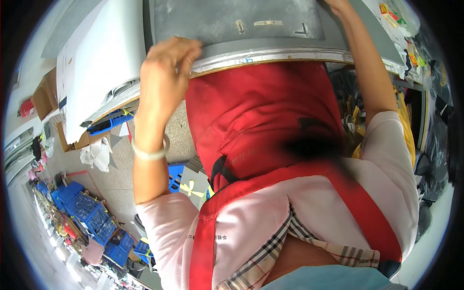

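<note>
My left hand (169, 67) is at the near edge of the worktable, beside the left end of a dark grey sheet (212, 21). Its fingers are bent in toward the thumb, and anything between them is too small or hidden to make out. A pale bracelet (151, 153) circles that wrist. At the top edge of the head view, my right hand (338, 6) is beside the sheet's right side. Its fingers are cut off by the frame. The sheet has whitish smudges, a slot (240, 26), a tan strip (268, 22) and a dark cross-shaped mark (301, 31).
Large white sheets (104, 53) overhang the table on the left. Blue crates (94, 217) stand on the floor at lower left, and crumpled white paper (98, 154) lies nearer. My red apron (261, 106) meets the table edge. Small packets (392, 17) lie far right.
</note>
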A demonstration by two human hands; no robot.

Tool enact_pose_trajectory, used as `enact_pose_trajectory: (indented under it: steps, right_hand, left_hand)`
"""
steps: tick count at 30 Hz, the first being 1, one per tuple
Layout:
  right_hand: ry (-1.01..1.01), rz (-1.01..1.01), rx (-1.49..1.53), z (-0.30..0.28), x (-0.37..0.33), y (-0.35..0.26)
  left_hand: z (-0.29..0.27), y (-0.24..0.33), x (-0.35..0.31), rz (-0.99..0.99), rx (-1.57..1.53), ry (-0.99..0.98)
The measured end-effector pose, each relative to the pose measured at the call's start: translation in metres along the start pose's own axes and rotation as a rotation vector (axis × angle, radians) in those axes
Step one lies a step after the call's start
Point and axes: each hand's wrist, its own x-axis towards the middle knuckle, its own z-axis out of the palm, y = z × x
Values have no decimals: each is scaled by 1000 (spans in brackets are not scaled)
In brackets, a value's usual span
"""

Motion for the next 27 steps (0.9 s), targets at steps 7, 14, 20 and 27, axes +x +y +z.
enact_pose_trajectory:
  steps: [7,14,20,27]
  right_hand:
    - [9,-56,-22,2,5,4]
    - [-40,-73,-76,-1,-8,-8]
    - [-70,8,-53,-2,-6,-9]
    - [-89,-57,14,-4,2,3]
  left_hand:
    - [31,-63,-16,-151,95,-64]
    - [27,-46,-19,-249,-11,-94]
    - [32,-50,-28,-162,-1,-49]
    - [36,-46,-28,-195,-20,-32]
